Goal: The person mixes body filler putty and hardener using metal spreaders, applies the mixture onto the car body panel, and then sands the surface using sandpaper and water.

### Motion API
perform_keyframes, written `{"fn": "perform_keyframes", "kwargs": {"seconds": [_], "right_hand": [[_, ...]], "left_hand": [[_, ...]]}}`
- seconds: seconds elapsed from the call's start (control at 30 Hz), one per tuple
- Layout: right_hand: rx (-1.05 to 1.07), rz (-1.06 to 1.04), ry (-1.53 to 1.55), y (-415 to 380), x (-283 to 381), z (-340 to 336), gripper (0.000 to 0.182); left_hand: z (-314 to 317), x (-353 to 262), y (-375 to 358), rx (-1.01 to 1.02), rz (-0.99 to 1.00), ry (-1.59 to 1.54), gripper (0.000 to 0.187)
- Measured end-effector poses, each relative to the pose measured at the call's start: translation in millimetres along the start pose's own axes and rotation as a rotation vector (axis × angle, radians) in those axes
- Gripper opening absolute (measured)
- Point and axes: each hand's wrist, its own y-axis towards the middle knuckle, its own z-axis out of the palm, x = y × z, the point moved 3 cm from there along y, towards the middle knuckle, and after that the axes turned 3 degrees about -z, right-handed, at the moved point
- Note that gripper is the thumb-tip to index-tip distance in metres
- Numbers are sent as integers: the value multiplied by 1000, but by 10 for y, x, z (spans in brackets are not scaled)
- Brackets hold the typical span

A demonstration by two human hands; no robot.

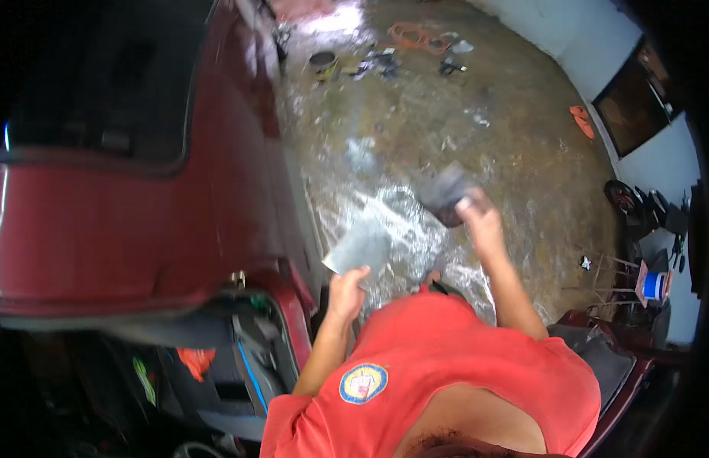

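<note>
A thin, pale grey sheet [362, 246] is pinched at its lower edge by my left hand [346, 296], thumb on top. My right hand [483, 223] is closed on a dark grey, bent piece [446, 191] that looks like folded sheet or cloth; motion blurs it. Both hands are out in front of my red shirt, apart from each other. Below them, crumpled clear plastic film [406, 217] lies on the floor. The left hand is close to the edge of an open door on the dark red vehicle [225, 229].
The vehicle fills the left side, its dark interior [217, 374] showing below. Tools and small parts [377, 65] and an orange hose [419, 37] lie on the far wet-looking floor. Orange slippers [581, 122] are by the right wall. A stool [618, 282] bears a blue-and-white can [657, 285].
</note>
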Motion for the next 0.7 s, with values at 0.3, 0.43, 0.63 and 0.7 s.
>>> {"fn": "perform_keyframes", "kwargs": {"seconds": [0.3,0.43,0.63,0.7], "right_hand": [[286,-943,-414,324,400,-431,67],[262,-981,-645,358,543,-854,56],[-139,-687,-480,824,420,-1663,45],[-108,-905,-636,600,566,-1676,45]], "left_hand": [[1935,283,1049,590,188,563,89],[2514,460,1353,662,193,510,91],[3205,792,1528,899,252,381,93],[3388,814,1627,951,241,429,93]]}}
